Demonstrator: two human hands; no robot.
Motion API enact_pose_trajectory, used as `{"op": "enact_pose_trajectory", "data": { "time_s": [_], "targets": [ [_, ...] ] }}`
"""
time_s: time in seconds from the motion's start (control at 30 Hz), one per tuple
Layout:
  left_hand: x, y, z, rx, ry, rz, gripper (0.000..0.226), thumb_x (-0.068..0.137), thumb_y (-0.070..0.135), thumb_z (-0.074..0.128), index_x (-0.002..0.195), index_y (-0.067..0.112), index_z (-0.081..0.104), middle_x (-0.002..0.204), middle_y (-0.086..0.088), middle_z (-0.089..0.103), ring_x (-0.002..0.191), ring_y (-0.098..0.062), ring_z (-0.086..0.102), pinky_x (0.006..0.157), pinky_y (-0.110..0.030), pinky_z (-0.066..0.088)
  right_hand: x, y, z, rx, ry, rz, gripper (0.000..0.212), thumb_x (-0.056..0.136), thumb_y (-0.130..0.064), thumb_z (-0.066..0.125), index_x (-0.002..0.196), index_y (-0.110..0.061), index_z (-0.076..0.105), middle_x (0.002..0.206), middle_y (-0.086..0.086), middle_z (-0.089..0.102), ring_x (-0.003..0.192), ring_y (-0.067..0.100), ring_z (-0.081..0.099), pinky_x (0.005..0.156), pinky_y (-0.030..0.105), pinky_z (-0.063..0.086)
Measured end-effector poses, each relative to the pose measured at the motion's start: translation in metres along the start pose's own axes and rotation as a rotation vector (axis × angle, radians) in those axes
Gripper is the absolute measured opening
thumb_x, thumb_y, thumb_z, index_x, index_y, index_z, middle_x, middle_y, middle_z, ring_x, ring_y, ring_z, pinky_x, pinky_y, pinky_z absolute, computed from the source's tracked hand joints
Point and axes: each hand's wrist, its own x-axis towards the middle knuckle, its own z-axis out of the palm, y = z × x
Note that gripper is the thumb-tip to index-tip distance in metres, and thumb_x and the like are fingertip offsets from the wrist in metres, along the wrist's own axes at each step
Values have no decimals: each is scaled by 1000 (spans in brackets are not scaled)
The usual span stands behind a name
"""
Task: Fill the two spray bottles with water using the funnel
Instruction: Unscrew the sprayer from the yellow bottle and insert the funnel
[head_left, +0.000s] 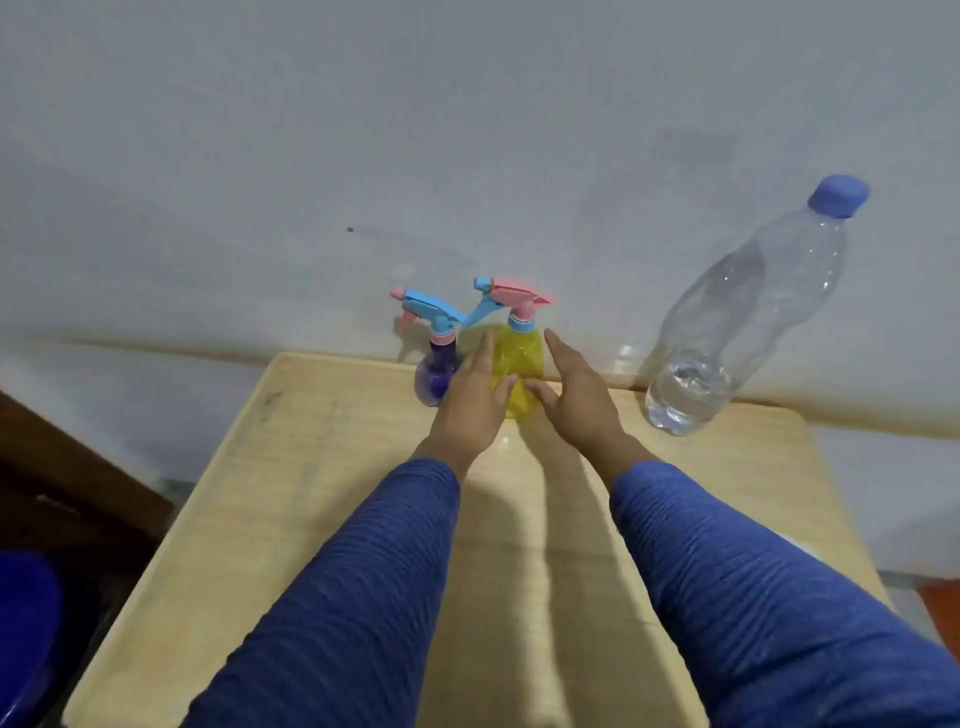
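A yellow spray bottle (517, 358) with a pink trigger head and blue collar stands at the far edge of the wooden table (311, 493). Just left of it stands a purple spray bottle (435, 376) with a blue trigger head. My left hand (475, 400) and my right hand (574, 395) flank the yellow bottle, fingers straight and apart, thumbs near its lower body; neither has closed around it. My left hand partly covers the purple bottle. A large clear water bottle (737, 322) with a blue cap, water low in its base, stands at the right. No funnel is in view.
A pale wall rises directly behind the table's far edge. Something dark brown (67, 478) sits to the left below table level, and a blue round object (26, 623) lies at the bottom left. An orange thing (943, 603) shows at the right edge.
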Motion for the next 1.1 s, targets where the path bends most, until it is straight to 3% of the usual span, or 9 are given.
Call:
{"op": "enact_pose_trajectory", "data": {
  "time_s": [0.13,0.33,0.47,0.6,0.67,0.77,0.87,1.1],
  "targets": [
    [18,-11,11,-85,3,-5,64,97,31,48,151,25,15,149,-6,38,135,-24,39,111,-38,33,12,3,7,59,69,-43,65,90,-21,61,147,-25,29,143,2,46,129,17,42,86,5,22],
    [30,-22,23,-374,138,4,54,92,27,59,143,30,38,128,-3,61,113,-21,59,100,-37,46,21,12,18,150,157,-34,59,89,-16,62,142,-28,38,135,-1,55,121,16,53,92,13,33],
    [29,-27,30,-534,152,-17,52,90,20,63,137,30,46,131,5,58,119,-5,51,103,-39,45,17,12,21,164,201,-13,59,87,-15,64,139,-30,42,127,-2,61,113,18,58,91,18,37],
    [10,-26,28,-663,127,-18,51,88,17,66,134,32,50,133,6,57,124,-4,50,105,-40,44,-5,3,16,144,230,0,57,87,-18,65,138,-31,44,116,-11,62,98,4,54,75,8,35],
    [-10,-19,25,-726,135,-15,50,88,14,66,133,28,52,132,6,58,124,-4,51,106,-38,43,-23,-1,15,187,254,-40,56,86,-18,65,138,-27,45,115,-6,65,96,3,54,78,1,35],
    [-51,-9,23,-708,185,-47,47,86,18,68,128,35,55,124,12,61,119,-3,55,103,-32,46,-61,-4,14,256,281,-31,55,85,-18,67,136,-25,47,115,-11,61,99,5,56,93,17,45],
    [-96,-3,25,-633,191,-37,44,87,22,67,127,36,56,120,17,62,114,0,58,98,-27,48,-105,-3,16,271,300,-15,55,84,-19,68,134,-31,48,122,-12,57,110,13,58,95,36,49],
    [-167,1,43,-586,195,-75,49,82,35,61,130,37,52,118,23,60,111,1,57,96,-30,49,-172,0,17,283,279,-34,55,84,-19,68,132,-37,48,115,-15,57,107,7,56,91,37,51]
  ]
}}
